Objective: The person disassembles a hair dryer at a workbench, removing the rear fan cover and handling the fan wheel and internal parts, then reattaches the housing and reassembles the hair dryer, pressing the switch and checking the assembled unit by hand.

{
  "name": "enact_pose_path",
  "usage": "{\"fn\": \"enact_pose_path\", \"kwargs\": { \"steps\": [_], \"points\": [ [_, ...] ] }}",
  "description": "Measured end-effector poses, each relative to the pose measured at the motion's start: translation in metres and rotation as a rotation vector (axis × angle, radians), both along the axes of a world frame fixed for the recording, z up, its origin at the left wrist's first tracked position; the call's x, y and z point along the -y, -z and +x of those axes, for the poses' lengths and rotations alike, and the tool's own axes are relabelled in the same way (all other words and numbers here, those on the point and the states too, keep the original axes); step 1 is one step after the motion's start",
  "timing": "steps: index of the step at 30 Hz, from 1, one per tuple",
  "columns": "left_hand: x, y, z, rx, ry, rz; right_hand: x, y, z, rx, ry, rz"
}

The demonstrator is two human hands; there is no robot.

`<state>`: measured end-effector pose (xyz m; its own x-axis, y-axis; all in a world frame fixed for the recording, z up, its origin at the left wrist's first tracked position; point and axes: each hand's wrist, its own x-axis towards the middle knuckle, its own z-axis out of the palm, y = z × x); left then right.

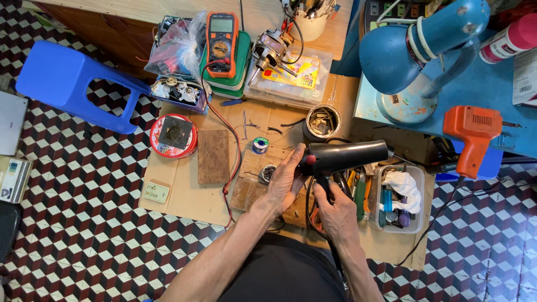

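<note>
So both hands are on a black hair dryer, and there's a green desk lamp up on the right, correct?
Nearly. In the head view the left hand and right hand do hold the black hair dryer, but the desk lamp at upper right is blue, not green.

Both hands, right hand (337, 215) and left hand (286, 180), grip a black hair dryer (348, 156) (seemingly by its handle).
</note>
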<state>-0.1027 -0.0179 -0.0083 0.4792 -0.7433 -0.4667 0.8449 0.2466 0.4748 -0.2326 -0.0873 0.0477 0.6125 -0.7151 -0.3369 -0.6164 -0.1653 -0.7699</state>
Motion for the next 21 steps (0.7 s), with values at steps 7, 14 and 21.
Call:
{"fn": "enact_pose_path", "kwargs": {
  "steps": [7,14,21],
  "points": [
    [0.008,0.043,-0.005,-0.271,-0.109,-0.097,-0.016,0.003,0.009,-0.159,-0.056,-0.431],
    [0.032,0.041,0.000,-0.335,-0.011,-0.175,-0.012,-0.006,0.012,-0.104,-0.036,-0.510],
    [0.085,0.032,0.005,-0.368,0.143,-0.291,0.027,-0.010,0.015,-0.176,0.056,-0.493]
  ]
}}
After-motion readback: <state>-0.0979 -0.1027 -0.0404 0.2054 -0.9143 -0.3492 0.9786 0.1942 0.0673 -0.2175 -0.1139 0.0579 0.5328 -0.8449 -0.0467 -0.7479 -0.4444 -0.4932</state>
